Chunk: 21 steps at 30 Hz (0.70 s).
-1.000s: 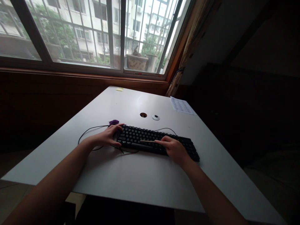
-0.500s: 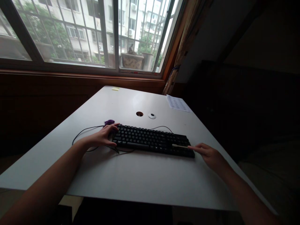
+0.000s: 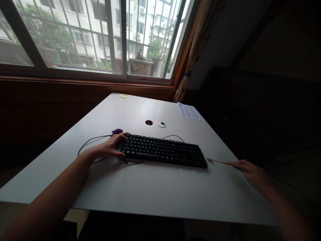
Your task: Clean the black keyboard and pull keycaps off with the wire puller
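Note:
A black keyboard [image 3: 160, 149] lies at a slight slant across the white desk. My left hand [image 3: 112, 145] grips its left end, thumb at the near corner and fingers at the far corner. Off the keyboard's right end, my right hand [image 3: 247, 169] pinches the handle of a slim, pale toothbrush [image 3: 218, 161]. The brush head points left, a little apart from the keyboard's edge, and its bristles are too small to make out. Behind my left hand lies a small purple cloth-like bundle [image 3: 117, 131], partly hidden by the fingers.
The white desk [image 3: 140, 190] has a round cable hole [image 3: 148, 123] with a white cap [image 3: 162, 125] beside it. Black cable [image 3: 84, 144] loops around my left wrist. Printed paper [image 3: 189, 111] lies at the far right edge, a yellow note [image 3: 123, 96] at the far left. A barred window stands behind.
My right hand has moved right with the toothbrush, from over the keyboard's right-hand keys to beyond its right end. My left hand and the keyboard have stayed nearly in place.

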Each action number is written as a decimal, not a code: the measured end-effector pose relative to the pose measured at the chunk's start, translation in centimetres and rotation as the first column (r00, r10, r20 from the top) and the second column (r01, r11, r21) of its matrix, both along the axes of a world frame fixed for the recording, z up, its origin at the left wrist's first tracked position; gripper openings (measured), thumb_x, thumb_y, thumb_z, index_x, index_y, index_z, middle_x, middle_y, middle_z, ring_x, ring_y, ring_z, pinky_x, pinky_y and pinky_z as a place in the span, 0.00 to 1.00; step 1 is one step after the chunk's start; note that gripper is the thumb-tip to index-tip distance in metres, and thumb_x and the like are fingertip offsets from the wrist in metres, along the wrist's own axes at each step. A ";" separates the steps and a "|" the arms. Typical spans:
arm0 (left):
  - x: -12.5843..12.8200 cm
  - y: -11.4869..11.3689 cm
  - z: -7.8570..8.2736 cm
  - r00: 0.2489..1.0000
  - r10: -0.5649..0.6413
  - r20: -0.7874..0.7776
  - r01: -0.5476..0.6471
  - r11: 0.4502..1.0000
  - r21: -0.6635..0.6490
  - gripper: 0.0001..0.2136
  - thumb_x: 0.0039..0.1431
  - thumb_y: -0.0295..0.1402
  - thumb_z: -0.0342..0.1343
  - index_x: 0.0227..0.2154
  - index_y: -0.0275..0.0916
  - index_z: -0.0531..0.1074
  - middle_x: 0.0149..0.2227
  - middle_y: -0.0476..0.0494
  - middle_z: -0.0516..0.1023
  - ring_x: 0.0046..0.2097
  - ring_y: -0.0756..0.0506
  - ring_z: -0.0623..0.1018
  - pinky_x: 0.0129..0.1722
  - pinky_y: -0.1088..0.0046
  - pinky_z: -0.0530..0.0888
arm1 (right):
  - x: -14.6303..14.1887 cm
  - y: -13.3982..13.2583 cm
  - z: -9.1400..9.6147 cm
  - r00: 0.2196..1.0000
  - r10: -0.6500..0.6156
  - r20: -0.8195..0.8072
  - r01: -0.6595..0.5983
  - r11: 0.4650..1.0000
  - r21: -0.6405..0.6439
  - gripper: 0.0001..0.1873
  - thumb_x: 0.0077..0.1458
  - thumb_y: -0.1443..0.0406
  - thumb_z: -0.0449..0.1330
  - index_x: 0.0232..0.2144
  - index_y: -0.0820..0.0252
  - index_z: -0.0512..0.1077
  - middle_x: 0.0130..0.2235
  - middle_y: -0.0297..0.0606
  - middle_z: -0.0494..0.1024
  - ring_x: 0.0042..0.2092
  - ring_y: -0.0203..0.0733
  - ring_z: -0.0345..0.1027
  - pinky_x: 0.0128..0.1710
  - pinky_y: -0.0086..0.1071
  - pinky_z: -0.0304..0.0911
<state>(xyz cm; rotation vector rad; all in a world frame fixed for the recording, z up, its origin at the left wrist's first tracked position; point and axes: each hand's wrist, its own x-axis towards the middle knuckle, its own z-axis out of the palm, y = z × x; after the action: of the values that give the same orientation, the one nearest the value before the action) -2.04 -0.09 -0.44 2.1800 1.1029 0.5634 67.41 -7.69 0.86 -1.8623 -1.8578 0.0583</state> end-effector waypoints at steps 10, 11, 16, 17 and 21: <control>0.1 0.0 0.4 1.000 0.002 -0.009 -0.002 1.000 -0.006 0.31 0.50 0.45 0.68 0.54 0.45 0.63 0.70 0.38 0.51 0.70 0.33 0.54 0.67 0.48 0.57 | -10.6 1.3 -0.8 0.945 0.268 -0.185 -0.273 0.962 0.001 0.19 0.59 0.55 0.57 0.49 0.50 0.79 0.38 0.40 0.78 0.42 0.46 0.73 0.45 0.39 0.67; 0.1 0.0 0.4 1.000 0.003 -0.008 -0.003 1.000 -0.006 0.30 0.50 0.46 0.68 0.54 0.45 0.63 0.70 0.37 0.51 0.69 0.33 0.54 0.67 0.48 0.57 | -13.2 1.8 -0.8 0.929 0.309 -0.203 -0.314 0.949 0.009 0.18 0.61 0.56 0.57 0.49 0.51 0.79 0.38 0.39 0.78 0.40 0.45 0.73 0.43 0.38 0.67; 0.1 0.0 0.2 1.000 0.009 -0.013 -0.009 1.000 0.004 0.32 0.49 0.47 0.68 0.54 0.44 0.64 0.70 0.37 0.51 0.69 0.32 0.54 0.68 0.49 0.56 | -25.4 3.9 -0.7 0.809 0.540 -0.233 -0.551 0.835 0.021 0.17 0.64 0.61 0.55 0.50 0.52 0.79 0.36 0.38 0.75 0.37 0.39 0.71 0.39 0.32 0.67; 0.1 0.1 0.1 1.000 0.007 -0.012 -0.007 1.000 0.009 0.32 0.49 0.47 0.68 0.54 0.44 0.64 0.70 0.37 0.51 0.70 0.33 0.54 0.68 0.49 0.56 | -27.4 4.2 -0.7 0.785 0.577 -0.225 -0.585 0.810 0.037 0.17 0.65 0.62 0.54 0.50 0.51 0.78 0.36 0.37 0.75 0.36 0.38 0.70 0.38 0.32 0.67; 0.1 0.2 -0.1 1.000 0.000 -0.017 0.001 1.000 0.025 0.31 0.50 0.46 0.68 0.54 0.45 0.63 0.71 0.38 0.50 0.70 0.34 0.53 0.68 0.51 0.56 | -33.8 5.0 -0.5 0.723 0.670 -0.166 -0.674 0.737 0.043 0.19 0.65 0.67 0.53 0.52 0.46 0.77 0.39 0.37 0.75 0.38 0.37 0.70 0.41 0.30 0.66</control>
<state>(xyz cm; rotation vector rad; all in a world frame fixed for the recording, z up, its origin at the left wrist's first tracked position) -1.97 0.12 -0.50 2.2102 1.1101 0.5620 33.60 -2.71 0.35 -1.0440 -2.3090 0.4751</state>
